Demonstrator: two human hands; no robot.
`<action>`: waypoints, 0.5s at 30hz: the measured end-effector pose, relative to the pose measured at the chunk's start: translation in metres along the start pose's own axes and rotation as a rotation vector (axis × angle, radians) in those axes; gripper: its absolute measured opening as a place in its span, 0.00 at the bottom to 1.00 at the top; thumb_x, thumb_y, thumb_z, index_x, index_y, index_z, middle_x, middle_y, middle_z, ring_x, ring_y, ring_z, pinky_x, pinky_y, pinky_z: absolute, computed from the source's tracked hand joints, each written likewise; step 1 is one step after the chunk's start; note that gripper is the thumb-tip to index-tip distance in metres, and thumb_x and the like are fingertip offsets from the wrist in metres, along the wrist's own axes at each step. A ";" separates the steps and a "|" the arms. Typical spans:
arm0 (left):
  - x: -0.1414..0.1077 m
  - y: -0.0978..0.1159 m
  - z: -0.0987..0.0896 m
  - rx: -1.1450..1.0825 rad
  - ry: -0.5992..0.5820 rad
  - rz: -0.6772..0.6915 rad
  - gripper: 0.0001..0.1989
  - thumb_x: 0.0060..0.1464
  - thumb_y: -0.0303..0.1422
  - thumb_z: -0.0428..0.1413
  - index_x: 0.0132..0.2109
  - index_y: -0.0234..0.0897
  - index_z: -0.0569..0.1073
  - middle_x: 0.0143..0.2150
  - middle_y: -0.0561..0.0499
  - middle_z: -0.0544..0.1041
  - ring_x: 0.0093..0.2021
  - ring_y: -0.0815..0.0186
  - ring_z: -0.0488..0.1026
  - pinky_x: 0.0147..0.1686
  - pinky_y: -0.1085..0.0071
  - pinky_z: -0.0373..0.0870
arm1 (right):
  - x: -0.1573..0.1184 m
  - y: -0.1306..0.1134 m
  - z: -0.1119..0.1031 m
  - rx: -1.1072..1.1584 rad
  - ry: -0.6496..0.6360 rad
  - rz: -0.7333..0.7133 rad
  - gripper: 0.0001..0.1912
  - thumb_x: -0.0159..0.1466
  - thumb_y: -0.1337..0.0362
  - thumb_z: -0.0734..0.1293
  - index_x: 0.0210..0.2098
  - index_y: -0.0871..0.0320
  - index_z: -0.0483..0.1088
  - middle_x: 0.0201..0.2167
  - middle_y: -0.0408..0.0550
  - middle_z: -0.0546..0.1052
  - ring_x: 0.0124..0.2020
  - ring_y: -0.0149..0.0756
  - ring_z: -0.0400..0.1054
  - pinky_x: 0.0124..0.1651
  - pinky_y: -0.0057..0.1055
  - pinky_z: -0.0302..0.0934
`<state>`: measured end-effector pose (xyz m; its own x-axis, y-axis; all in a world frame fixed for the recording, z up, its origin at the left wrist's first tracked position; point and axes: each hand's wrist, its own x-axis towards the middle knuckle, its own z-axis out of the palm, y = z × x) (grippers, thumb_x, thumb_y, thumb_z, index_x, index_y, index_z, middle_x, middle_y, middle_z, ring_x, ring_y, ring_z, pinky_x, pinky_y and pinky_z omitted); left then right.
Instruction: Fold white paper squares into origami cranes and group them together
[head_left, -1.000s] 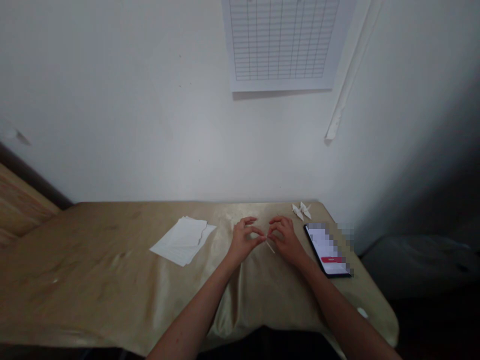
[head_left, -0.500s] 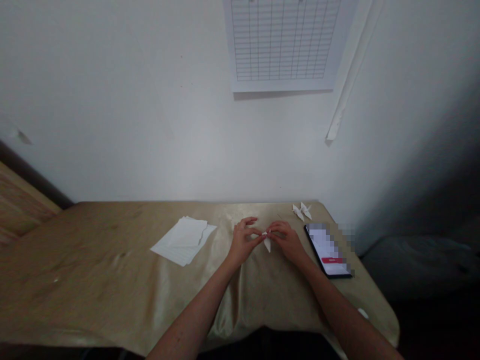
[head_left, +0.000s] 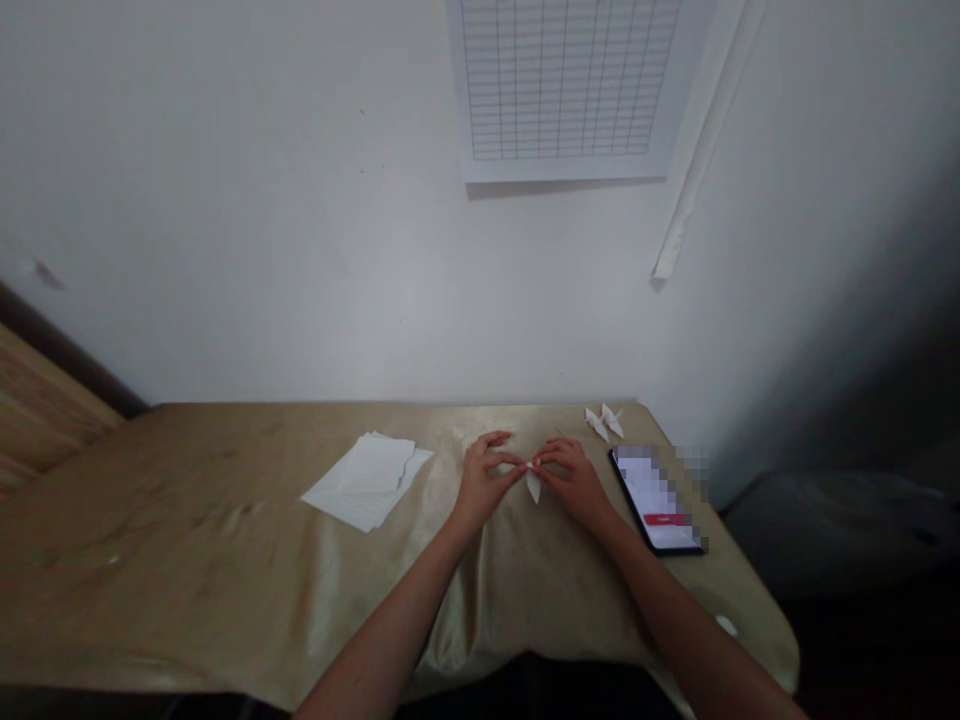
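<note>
Between my two hands is a small folded white paper (head_left: 533, 487), its pointed end hanging down toward me. My left hand (head_left: 484, 478) pinches its upper left side with thumb and index finger, the other fingers raised. From the right, my right hand (head_left: 576, 480) pinches the upper right side, fingers curled. The fingertips hide the top of the paper. Two small folded white paper figures (head_left: 604, 423), which look like origami cranes, lie beyond my right hand near the back edge. Left of my hands lies a stack of white paper sheets (head_left: 360, 485).
A phone (head_left: 660, 505) with a lit screen lies right of my right arm. The table (head_left: 187, 540) has a shiny gold-tan cover and meets a white wall. A small white object (head_left: 726, 626) sits near the right edge. A printed grid sheet (head_left: 562, 90) hangs on the wall.
Both hands have shifted very slightly left with the folded paper between them. The pinch of each hand is kept, and everything else stays in place.
</note>
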<state>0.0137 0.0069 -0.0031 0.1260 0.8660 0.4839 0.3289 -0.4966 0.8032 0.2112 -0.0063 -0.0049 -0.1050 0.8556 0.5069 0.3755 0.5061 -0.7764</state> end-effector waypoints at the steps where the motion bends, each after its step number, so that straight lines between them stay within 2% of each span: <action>1: 0.000 0.000 0.000 -0.005 0.003 -0.002 0.04 0.52 0.38 0.67 0.35 0.45 0.84 0.56 0.45 0.75 0.56 0.56 0.72 0.60 0.53 0.68 | 0.000 0.000 0.000 -0.003 0.004 -0.003 0.08 0.63 0.54 0.71 0.35 0.50 0.80 0.39 0.48 0.80 0.53 0.44 0.67 0.59 0.45 0.58; 15: -0.002 0.006 0.003 -0.071 0.007 -0.046 0.05 0.54 0.38 0.65 0.34 0.42 0.82 0.58 0.45 0.73 0.58 0.58 0.70 0.61 0.56 0.67 | 0.001 -0.004 0.004 0.008 0.057 0.024 0.09 0.62 0.54 0.72 0.31 0.50 0.79 0.37 0.47 0.79 0.50 0.44 0.68 0.58 0.45 0.57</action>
<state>0.0184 0.0022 -0.0005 0.1061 0.8877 0.4480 0.2670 -0.4594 0.8471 0.2060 -0.0075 -0.0030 -0.0433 0.8603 0.5080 0.3698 0.4862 -0.7917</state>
